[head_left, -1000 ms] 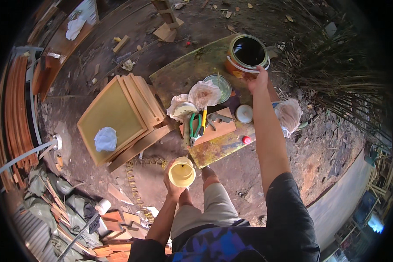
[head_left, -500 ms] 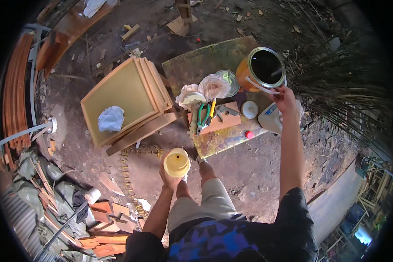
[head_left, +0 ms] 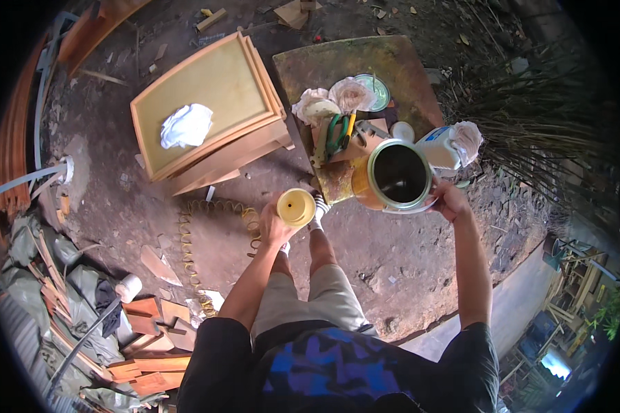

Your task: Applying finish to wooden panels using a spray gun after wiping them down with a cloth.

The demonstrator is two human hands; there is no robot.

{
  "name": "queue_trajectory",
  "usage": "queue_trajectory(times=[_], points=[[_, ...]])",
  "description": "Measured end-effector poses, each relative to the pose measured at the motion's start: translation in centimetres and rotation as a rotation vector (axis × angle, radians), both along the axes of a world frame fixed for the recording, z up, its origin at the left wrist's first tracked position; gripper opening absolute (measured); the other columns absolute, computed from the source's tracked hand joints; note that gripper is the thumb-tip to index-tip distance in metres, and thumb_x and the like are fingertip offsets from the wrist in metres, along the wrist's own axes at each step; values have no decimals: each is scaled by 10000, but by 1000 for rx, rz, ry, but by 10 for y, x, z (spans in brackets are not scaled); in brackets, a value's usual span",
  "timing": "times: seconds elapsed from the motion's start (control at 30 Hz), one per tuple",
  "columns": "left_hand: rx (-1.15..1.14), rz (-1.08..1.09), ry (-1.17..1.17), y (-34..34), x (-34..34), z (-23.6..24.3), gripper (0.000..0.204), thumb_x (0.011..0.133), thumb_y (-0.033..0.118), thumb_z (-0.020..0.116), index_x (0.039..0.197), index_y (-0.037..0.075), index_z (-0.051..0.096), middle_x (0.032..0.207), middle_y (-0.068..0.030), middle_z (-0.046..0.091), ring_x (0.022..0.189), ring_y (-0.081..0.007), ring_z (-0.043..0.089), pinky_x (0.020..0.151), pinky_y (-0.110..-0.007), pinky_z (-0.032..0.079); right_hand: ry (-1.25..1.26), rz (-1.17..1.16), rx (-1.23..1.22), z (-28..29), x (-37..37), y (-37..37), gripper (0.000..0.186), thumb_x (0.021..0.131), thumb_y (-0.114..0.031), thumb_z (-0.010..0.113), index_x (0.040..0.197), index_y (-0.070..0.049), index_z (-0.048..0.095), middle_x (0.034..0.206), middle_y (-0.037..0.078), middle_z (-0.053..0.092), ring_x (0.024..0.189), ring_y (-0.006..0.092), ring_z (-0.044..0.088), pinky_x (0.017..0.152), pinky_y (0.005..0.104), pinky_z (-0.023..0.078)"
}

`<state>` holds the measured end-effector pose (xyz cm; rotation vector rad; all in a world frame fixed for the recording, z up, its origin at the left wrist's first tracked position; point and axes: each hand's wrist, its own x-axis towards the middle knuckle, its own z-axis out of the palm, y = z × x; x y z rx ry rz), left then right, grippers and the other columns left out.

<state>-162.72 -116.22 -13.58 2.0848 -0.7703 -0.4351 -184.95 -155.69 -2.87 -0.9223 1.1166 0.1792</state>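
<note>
In my left hand (head_left: 273,226), its fingers closed round the side, is a cream plastic cup (head_left: 298,210) with a small dark hole in its bottom. My right hand (head_left: 452,202) grips the handle side of a large orange paint can (head_left: 366,186). The can is lidless, its mouth turned toward me, with dark inside. It hangs over the near right edge of a stained low table (head_left: 393,62), right of the cup and apart from it. Behind the can lie green-handled pliers (head_left: 333,138) and a yellow-handled tool (head_left: 350,126).
On the table are a round can lid (head_left: 375,96), crumpled rags (head_left: 348,93) and a white jug (head_left: 437,149). Stacked framed panels (head_left: 217,89) stand left, topped by a white cloth (head_left: 187,126). A coiled yellow hose (head_left: 187,241) trails on the ground. Wood offcuts (head_left: 151,372) lie lower left.
My right hand has brought the paint can from the table's far right toward me and left, tilting it. The cup has risen slightly in view, still in my left hand.
</note>
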Motion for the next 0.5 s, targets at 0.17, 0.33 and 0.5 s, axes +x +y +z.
queue_trajectory(times=[0.17, 0.33, 0.5], points=[[22, -55, -15, 5, -6, -13, 566, 649, 335, 900, 1058, 74, 607, 943, -156, 675, 870, -396, 660, 759, -449, 540, 14, 171, -41, -16, 5, 40, 634, 753, 40, 427, 1386, 11, 471, 1083, 148, 684, 604, 176, 698, 472, 296, 596], [-21, -137, 2, 11, -13, -66, 737, 615, 355, 924, 1200, 79, 570, 1083, -166, 669, 998, -372, 650, 859, -474, 516, 128, 295, -255, -11, 31, 71, 468, 794, -30, 477, 1238, -9, 627, 929, 93, 719, 595, 142, 683, 477, 267, 568], [29, -131, -246, 6, -14, -91, 774, 616, 421, 919, 1186, 68, 531, 1041, -134, 665, 965, -344, 651, 904, -474, 473, 253, 398, -738, -23, 51, 126, 313, 850, -98, 464, 1068, -17, 674, 785, 96, 687, 595, 156, 667, 499, 304, 537]])
